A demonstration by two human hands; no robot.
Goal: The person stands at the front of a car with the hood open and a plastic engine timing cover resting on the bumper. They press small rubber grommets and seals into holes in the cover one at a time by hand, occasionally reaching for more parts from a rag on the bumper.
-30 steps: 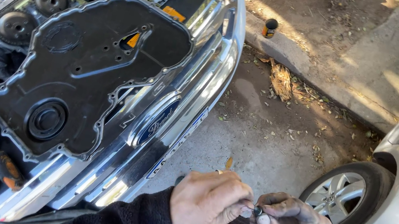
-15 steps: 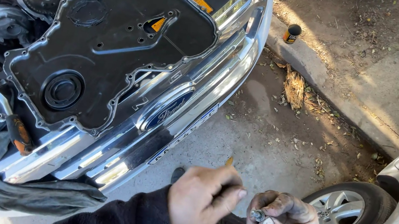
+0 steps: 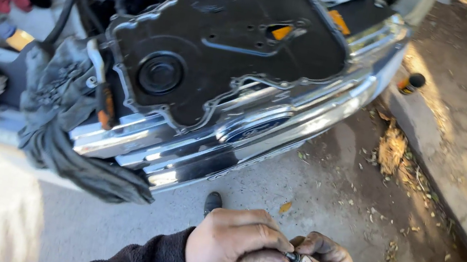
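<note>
Under you is bare concrete ground (image 3: pixel 332 185) with dry leaves (image 3: pixel 391 150) piled against the curb (image 3: pixel 432 151), a single yellow leaf (image 3: pixel 285 207) near your shoe tip (image 3: pixel 213 201), and a small dark bottle (image 3: pixel 411 83) standing on the curb.
</note>
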